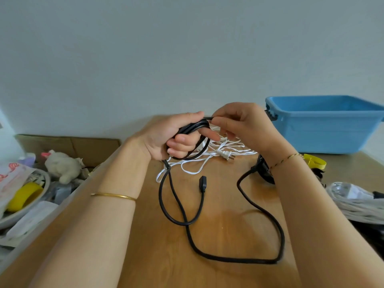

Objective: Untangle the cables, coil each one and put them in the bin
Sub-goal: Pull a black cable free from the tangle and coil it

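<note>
Wooden table [158, 256] against pale, perhaps grey wall [187, 48].

The bin [324, 129] is cut off by the right edge, and its near wall hides its floor. The black cable [185, 222] ends under the wrist of the right hand [239, 125], at a dark lump too hidden to name. The left hand [166, 138] covers part of the white cable [225, 155]. The clutter [27, 183] at the left edge is blurred.

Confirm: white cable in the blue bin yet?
No, the white cable lies tangled on the table, left of the blue bin.
</note>
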A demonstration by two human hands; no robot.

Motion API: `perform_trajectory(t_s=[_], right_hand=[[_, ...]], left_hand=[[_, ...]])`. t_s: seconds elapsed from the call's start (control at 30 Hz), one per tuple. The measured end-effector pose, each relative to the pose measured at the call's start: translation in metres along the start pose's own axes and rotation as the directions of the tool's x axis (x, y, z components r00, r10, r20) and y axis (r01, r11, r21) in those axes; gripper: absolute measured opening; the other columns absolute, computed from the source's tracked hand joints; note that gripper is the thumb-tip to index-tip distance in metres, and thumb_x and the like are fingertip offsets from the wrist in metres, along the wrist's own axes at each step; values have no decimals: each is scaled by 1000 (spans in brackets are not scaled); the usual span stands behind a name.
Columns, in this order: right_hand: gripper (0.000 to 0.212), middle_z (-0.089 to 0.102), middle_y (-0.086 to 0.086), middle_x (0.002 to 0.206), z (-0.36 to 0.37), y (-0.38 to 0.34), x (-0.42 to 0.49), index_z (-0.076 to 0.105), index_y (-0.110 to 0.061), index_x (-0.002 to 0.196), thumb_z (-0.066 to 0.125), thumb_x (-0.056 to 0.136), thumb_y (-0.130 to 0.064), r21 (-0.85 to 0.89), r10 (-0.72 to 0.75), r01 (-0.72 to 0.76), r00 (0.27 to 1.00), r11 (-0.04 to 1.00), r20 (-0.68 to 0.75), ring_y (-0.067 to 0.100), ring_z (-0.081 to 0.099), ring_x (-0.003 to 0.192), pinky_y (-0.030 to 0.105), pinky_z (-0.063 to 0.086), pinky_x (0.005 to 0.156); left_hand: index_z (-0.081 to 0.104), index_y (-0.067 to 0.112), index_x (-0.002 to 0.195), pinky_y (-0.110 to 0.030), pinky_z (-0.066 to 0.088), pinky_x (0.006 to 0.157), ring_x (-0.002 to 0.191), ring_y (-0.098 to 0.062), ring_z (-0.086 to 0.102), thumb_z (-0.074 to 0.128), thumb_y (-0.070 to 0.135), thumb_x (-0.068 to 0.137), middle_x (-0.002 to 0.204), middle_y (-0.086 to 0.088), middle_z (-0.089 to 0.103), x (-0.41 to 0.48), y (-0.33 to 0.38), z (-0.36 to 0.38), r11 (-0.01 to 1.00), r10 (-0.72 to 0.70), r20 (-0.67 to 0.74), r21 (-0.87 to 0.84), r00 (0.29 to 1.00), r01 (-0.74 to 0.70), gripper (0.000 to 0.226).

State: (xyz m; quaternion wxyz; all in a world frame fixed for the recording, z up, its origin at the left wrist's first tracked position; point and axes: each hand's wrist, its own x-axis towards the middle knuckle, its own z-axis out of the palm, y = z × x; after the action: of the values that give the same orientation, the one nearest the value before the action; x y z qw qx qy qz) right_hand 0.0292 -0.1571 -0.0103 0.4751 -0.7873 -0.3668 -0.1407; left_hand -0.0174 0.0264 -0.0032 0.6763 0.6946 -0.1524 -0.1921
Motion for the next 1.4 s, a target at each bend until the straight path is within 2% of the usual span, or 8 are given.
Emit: perform_trajectory(t_s=[0.17,0.27,0.37,0.57,0.77,0.93,1.0,1.4], right_hand=[[21,55,0,63,7,13,-3,68,-10,107,51,94,-6,-51,75,-76,997,996,-10,11,49,52,23,46,54],[29,58,2,66,18,16,-8,63,-11,115,45,94,-3,-79,194,-186,976,979,100,16,58,53,29,52,60],[38,59,2,66,38,8,-9,53,-11,126,39,93,4,11,274,-290,916,957,294,16,60,47,33,56,64],[40,63,6,79,56,-2,-6,42,-9,130,40,92,1,-77,349,-372,754,925,557,12,47,40,35,56,61],[33,65,10,76,50,-7,-8,42,-4,127,38,95,-3,-123,389,-409,670,904,633,10,52,35,19,47,44],[32,61,7,69,56,0,-8,44,-5,128,33,99,-7,-178,454,-431,705,885,545,6,44,31,17,44,40],[33,61,7,68,57,3,-9,45,-5,129,32,100,-9,-218,475,-430,695,876,540,8,44,32,18,43,43],[35,59,12,71,50,3,-8,43,0,131,29,99,-7,-291,512,-423,672,858,534,18,38,42,25,41,48]], left_hand=[[63,-4,104,-12,19,27,29,-3,13,37,33,91,34,11,30,1,3,-5,940,89,-51,-326,995,-101,46],[63,-3,103,-12,20,30,28,-7,21,34,33,96,35,10,31,0,5,-10,839,160,-185,-492,970,-232,46],[58,-1,105,-14,25,34,31,-6,28,29,36,102,40,8,31,6,3,-7,769,172,-346,-538,922,-346,47],[45,-2,117,-18,35,43,38,-8,31,26,36,105,48,6,37,14,-5,-8,688,137,-585,-524,799,-502,44],[33,13,84,-28,47,59,41,-13,37,27,27,106,58,-2,40,25,-9,1,616,127,-626,-558,769,-556,27],[33,5,118,-20,50,51,35,-12,39,32,29,105,49,-1,44,21,-9,-11,435,101,-572,-710,814,-553,28],[30,5,120,-20,51,51,35,-12,41,33,27,105,49,-1,45,21,-8,-14,390,112,-546,-744,830,-542,28],[29,1,120,-21,52,52,35,-13,42,32,26,105,49,-2,46,26,-2,2,348,207,-496,-768,843,-537,29]])
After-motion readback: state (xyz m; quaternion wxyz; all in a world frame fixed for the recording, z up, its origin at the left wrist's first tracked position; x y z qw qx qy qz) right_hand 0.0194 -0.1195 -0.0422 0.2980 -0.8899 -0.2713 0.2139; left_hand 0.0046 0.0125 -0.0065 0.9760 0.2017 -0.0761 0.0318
